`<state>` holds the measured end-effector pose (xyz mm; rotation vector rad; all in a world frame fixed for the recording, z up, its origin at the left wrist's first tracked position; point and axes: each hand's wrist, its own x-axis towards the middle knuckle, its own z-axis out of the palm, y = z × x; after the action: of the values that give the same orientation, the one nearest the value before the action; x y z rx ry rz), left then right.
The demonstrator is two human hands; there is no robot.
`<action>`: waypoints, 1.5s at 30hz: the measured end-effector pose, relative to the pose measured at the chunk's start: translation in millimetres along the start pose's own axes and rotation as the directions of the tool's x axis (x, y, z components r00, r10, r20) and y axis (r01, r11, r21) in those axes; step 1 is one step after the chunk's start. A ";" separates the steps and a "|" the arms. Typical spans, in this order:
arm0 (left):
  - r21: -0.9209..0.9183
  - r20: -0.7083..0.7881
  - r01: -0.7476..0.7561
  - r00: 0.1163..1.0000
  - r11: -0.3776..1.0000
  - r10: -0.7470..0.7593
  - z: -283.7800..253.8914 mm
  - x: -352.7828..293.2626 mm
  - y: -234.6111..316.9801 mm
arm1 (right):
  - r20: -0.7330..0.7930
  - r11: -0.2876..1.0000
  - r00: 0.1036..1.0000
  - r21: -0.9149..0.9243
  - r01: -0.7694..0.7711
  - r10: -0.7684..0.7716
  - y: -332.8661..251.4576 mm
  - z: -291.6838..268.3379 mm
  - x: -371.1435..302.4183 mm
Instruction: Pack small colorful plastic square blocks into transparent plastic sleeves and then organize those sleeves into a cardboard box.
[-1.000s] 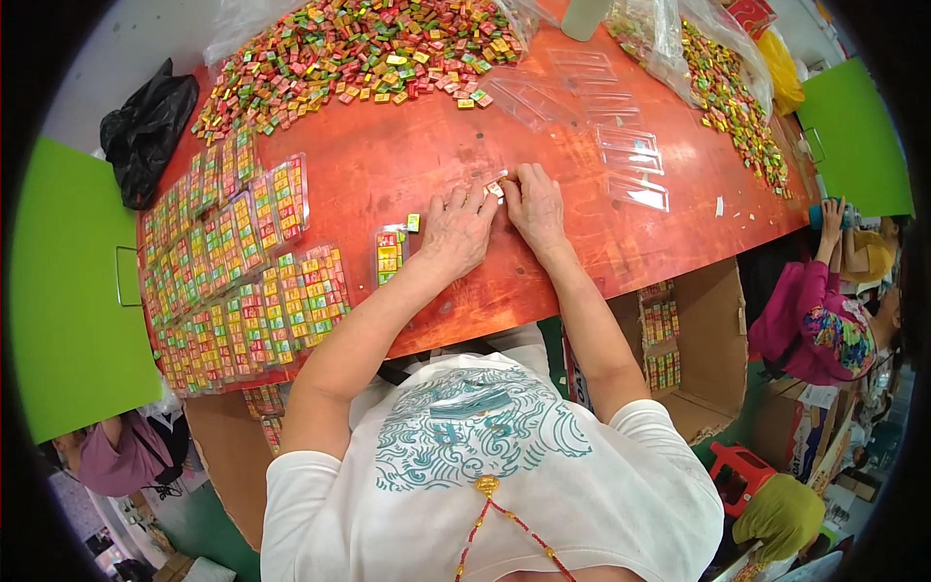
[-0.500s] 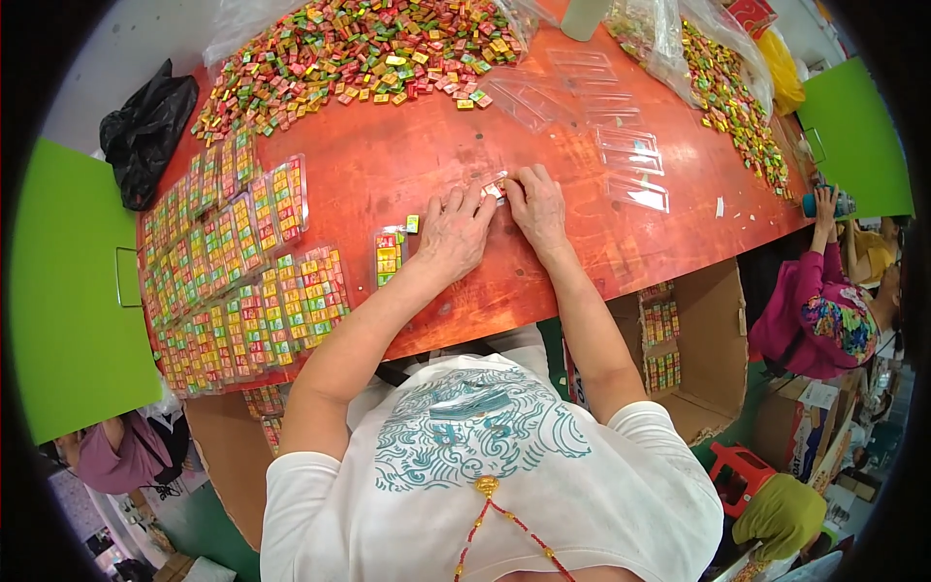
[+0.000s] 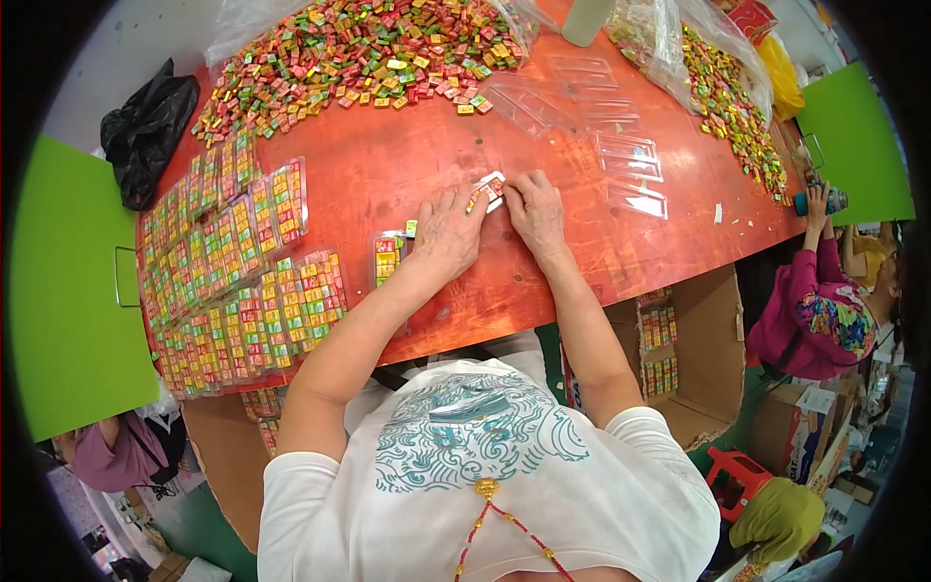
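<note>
My left hand point(image 3: 451, 233) rests low over the table point(image 3: 504, 301), with its fingertips closed on a small white-edged card with red and yellow print point(image 3: 493, 188). From the other side, my right hand point(image 3: 538, 213) has its thumb and fingers curled at the card's right edge. Part of the card is hidden under the left fingers. Beside my left wrist lies a clear plastic tray point(image 3: 387, 258) holding several small red, yellow and green wrapped pieces. A loose green-yellow piece point(image 3: 411, 227) sits by its upper corner.
Filled trays point(image 3: 233, 242) cover the table's left side. A large heap of small wrapped pieces point(image 3: 359, 58) lies at the back, another point(image 3: 737, 126) at the right. Empty clear trays point(image 3: 628, 155) lie right of my hands. An open cardboard box point(image 3: 703, 349) stands below the edge.
More of the card shows between my hands now, its white edge tilted up. Both hands have shifted only slightly. The co-worker at the right has moved a little.
</note>
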<state>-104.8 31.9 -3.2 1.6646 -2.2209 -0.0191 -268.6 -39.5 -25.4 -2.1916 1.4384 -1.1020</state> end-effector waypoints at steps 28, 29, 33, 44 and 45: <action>-0.217 -0.174 0.299 0.925 0.929 -0.338 -29.4 36.5 -119.0 | 0.092 0.999 0.995 -0.014 0.050 -0.049 -8.7 -3.2 5.7; -0.215 -0.184 0.327 0.912 0.920 -0.367 -31.5 36.0 -125.7 | 0.092 0.999 0.994 0.000 0.050 -0.049 -10.2 -3.0 7.2; -0.176 -0.212 0.389 0.882 0.904 -0.421 -43.7 32.9 -156.1 | 0.099 0.999 0.994 0.022 0.048 -0.050 -8.0 -1.7 6.6; -0.418 -0.257 0.570 0.672 0.707 -0.694 -97.9 33.9 -232.4 | 0.097 0.999 0.994 0.009 0.049 -0.050 1.1 -3.7 0.0; -0.421 -0.247 0.573 0.673 0.703 -0.697 -92.2 30.5 -230.0 | 0.103 0.999 0.994 0.005 0.042 -0.042 1.1 -4.7 -1.0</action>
<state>127.9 -47.6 39.6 1.9683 -1.1696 -0.1916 -272.9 -38.4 -23.4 -2.2518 1.3524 -0.9878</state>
